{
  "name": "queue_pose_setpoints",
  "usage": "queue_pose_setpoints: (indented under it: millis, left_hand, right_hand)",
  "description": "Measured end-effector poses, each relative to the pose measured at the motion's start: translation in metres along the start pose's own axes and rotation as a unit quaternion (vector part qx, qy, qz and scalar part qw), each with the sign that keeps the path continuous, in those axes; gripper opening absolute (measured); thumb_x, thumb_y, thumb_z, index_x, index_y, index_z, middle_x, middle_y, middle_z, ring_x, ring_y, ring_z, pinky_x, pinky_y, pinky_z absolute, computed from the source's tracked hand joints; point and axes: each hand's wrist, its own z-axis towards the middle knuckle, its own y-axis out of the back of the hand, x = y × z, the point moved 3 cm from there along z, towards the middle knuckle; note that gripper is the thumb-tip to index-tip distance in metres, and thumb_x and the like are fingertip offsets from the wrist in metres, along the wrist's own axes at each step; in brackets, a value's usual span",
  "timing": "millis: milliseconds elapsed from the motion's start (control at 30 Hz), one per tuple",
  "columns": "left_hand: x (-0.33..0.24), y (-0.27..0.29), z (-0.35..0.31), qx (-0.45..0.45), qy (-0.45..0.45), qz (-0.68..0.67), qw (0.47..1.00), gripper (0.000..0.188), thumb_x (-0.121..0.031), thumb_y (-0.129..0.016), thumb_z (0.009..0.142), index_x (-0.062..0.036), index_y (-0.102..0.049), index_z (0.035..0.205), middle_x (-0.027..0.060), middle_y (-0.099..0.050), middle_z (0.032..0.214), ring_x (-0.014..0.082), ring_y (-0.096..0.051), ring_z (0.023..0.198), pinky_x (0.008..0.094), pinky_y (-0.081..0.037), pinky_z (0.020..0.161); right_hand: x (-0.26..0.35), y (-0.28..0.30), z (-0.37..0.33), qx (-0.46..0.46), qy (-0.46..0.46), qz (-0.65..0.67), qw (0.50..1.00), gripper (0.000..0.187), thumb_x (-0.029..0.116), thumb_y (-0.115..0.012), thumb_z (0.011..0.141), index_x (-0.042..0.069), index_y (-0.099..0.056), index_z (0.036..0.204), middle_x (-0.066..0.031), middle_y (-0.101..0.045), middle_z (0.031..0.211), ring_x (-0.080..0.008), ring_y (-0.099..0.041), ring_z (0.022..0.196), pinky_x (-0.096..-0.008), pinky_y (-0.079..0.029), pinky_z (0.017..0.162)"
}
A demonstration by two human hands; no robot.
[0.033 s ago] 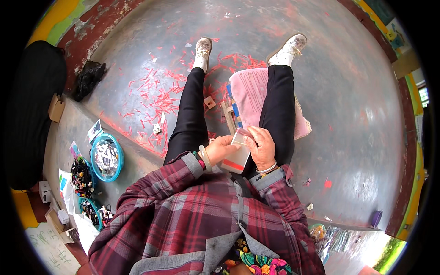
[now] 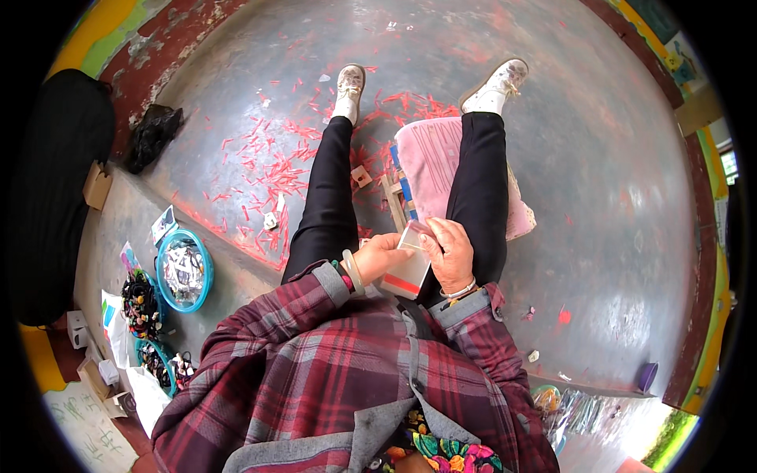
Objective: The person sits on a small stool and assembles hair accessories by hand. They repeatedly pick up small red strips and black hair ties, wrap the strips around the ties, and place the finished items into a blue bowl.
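Observation:
Between my hands, over my lap, is a small clear plastic bag [image 2: 400, 276] with a pale inside and a red strip across its near end. My left hand [image 2: 380, 255] grips its left edge, thumb lying across the front. On the far right corner, the bent fingers of my right hand [image 2: 451, 254] pinch the bag. What lies inside the bag is too small to make out.
A pink cloth [image 2: 426, 158] covers a low stool beside my right leg. Red paper scraps [image 2: 272, 162] litter the floor. At my left stand a blue basket [image 2: 206, 276] of small packets and baskets of dark hair ties [image 2: 140, 303]. Plastic packets [image 2: 587, 414] lie at the lower right.

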Motion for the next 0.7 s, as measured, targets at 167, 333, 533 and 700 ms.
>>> queue_pose_setpoints:
  millis: [167, 333, 533, 700]
  left_hand:
    - [0.003, 0.002, 0.001, -0.006, 0.02, -0.036, 0.999, 0.024, -0.01, -0.053, 0.089, 0.0008, -0.055, 0.11, 0.0084, -0.062, 0.099, 0.0161, -0.061, 0.087, 0.03, -0.049, 0.08]
    - [0.008, 0.005, 0.003, -0.017, 0.038, -0.043, 0.998, 0.024, -0.009, -0.053, 0.088, 0.0009, -0.055, 0.11, 0.0088, -0.062, 0.099, 0.0166, -0.061, 0.087, 0.0306, -0.049, 0.079]
    - [0.007, 0.003, 0.002, -0.016, 0.035, -0.048, 0.998, 0.023, -0.009, -0.053, 0.088, 0.0013, -0.055, 0.109, 0.0086, -0.062, 0.099, 0.0165, -0.062, 0.087, 0.0308, -0.049, 0.08]
    - [0.014, 0.007, 0.005, -0.029, 0.051, -0.029, 0.998, 0.024, -0.009, -0.054, 0.088, 0.0016, -0.054, 0.109, 0.0081, -0.062, 0.099, 0.0159, -0.061, 0.087, 0.03, -0.049, 0.08]
  right_hand:
    - [0.006, 0.0, 0.0, 0.001, 0.022, -0.038, 0.999, 0.029, 0.013, -0.064, 0.078, -0.001, -0.061, 0.103, -0.0138, -0.061, 0.099, -0.0301, -0.057, 0.092, -0.0366, -0.047, 0.08]
    - [0.008, 0.0, 0.0, 0.004, 0.036, -0.05, 0.998, 0.028, 0.012, -0.064, 0.078, -0.001, -0.06, 0.103, -0.0142, -0.062, 0.099, -0.031, -0.057, 0.089, -0.0367, -0.047, 0.079]
    - [0.01, -0.002, -0.001, 0.006, 0.04, -0.064, 0.997, 0.027, 0.01, -0.065, 0.075, 0.0, -0.061, 0.101, -0.0133, -0.061, 0.1, -0.0302, -0.057, 0.091, -0.0362, -0.047, 0.079]
    - [0.011, -0.003, -0.003, 0.003, 0.055, -0.074, 0.996, 0.027, 0.007, -0.066, 0.072, 0.002, -0.062, 0.098, -0.0123, -0.06, 0.1, -0.0293, -0.057, 0.092, -0.0361, -0.048, 0.079]
